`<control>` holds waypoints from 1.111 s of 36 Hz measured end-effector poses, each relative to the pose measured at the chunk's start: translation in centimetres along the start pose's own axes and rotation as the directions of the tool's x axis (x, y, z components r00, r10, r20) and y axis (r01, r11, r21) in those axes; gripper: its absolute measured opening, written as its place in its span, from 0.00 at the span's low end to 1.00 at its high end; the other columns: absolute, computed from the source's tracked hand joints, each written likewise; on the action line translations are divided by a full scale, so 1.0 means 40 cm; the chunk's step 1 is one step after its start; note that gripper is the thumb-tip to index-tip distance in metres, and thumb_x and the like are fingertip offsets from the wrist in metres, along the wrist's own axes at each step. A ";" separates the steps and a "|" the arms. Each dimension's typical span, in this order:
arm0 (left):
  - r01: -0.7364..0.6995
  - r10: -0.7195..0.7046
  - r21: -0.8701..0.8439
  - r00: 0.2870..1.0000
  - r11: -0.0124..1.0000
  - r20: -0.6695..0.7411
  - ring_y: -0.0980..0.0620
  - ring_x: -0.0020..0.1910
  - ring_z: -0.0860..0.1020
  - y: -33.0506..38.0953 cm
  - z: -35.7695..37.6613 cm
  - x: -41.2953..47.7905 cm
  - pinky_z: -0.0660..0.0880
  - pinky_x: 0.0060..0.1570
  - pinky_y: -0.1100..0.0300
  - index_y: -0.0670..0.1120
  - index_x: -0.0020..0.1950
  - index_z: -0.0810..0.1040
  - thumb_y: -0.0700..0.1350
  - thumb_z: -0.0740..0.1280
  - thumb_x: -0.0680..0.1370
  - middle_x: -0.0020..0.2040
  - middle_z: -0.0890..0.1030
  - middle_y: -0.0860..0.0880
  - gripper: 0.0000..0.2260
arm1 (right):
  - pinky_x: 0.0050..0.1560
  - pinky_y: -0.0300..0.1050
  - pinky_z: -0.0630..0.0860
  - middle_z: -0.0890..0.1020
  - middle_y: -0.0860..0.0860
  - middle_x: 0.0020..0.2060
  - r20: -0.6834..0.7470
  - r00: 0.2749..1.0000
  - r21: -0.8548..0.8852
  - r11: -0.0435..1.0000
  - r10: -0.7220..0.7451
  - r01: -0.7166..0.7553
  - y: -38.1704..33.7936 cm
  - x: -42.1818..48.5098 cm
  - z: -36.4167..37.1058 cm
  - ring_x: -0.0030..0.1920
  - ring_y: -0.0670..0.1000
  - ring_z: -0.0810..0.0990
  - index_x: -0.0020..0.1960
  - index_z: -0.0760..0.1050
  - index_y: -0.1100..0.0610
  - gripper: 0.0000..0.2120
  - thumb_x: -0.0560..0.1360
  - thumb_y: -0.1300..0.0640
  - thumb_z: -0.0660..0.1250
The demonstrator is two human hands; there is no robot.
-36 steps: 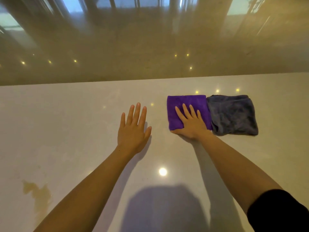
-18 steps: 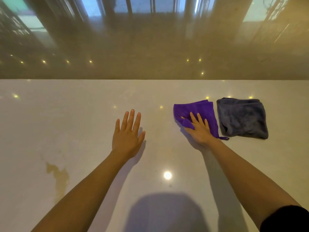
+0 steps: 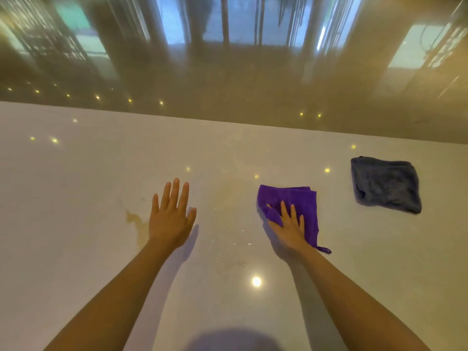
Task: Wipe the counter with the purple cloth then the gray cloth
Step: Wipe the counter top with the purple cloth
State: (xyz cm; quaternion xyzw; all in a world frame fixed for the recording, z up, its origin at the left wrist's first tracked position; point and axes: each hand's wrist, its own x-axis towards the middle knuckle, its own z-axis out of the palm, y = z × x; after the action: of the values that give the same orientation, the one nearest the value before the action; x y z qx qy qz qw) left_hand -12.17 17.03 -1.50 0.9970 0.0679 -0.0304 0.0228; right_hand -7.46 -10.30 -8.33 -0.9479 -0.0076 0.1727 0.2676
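The purple cloth (image 3: 296,201) lies on the white counter (image 3: 76,249), right of the middle. My right hand (image 3: 288,228) presses on its near left part, fingers spread, with a fold of cloth bunched over the thumb side. The gray cloth (image 3: 385,184) lies folded farther right, well apart from the purple one. My left hand (image 3: 171,216) rests flat on the counter with fingers together, holding nothing. A yellowish-brown stain (image 3: 138,224) shows just left of my left hand.
The counter's far edge (image 3: 228,121) runs across the view, with a glossy brown floor beyond it. Bright ceiling lights reflect on the counter, one large spot (image 3: 256,281) between my forearms. My shadow falls at the bottom middle.
My right hand has dragged the purple cloth left, away from the gray cloth, opening a wide gap. The purple cloth has crumpled. The stain now sits close to my left hand.
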 end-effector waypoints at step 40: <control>0.008 0.040 -0.137 0.940 0.991 0.340 0.47 0.76 0.40 -0.730 0.131 -0.104 0.43 0.75 0.50 0.49 0.74 0.37 0.54 0.45 0.81 0.77 0.39 0.47 0.26 | 0.74 0.55 0.38 0.47 0.53 0.76 0.051 0.986 0.101 0.982 0.156 -0.161 -0.780 0.081 0.425 0.76 0.54 0.42 0.74 0.45 0.54 0.32 0.77 0.40 0.50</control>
State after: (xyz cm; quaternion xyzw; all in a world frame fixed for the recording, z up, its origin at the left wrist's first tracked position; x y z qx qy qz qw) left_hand -20.58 45.11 -7.66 0.9731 0.0567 -0.1982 0.1024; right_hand -7.61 25.35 -7.05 -0.9262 0.0713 0.2141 0.3021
